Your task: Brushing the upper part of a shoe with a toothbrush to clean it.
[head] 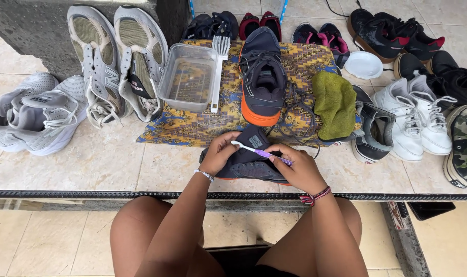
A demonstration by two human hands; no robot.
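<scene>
Counter: While both hands work at its near edge, the tiled counter (115, 164) carries a patterned cloth (192, 128) just beyond the fingers, with many other shoes spread around it.
Dark shoe: the navy shoe (246, 164) lies on its side directly under the fingers, orange sole edge facing the person; its mate, the upright shoe (263, 77), stands farther out on the cloth.
Left hand: the left hand (218, 154) has its fingers curled closed on the shoe's upper, pinning it.
Right hand: the right hand (297, 166) has its fingers pinched shut on the purple toothbrush (256, 150), whose white head points toward the left fingers and rests at the shoe's upper.
Doing it well: probably short, light strokes with the shoe held firm, bristles flat to the fabric.
Tub: the clear plastic tub (187, 82), beyond and left of the fingers, seems to hold only shallow water; a white brush (219, 66) leans on its rim.
Green cloth: a folded green cloth (335, 102) lies beyond the right fingers.
</scene>
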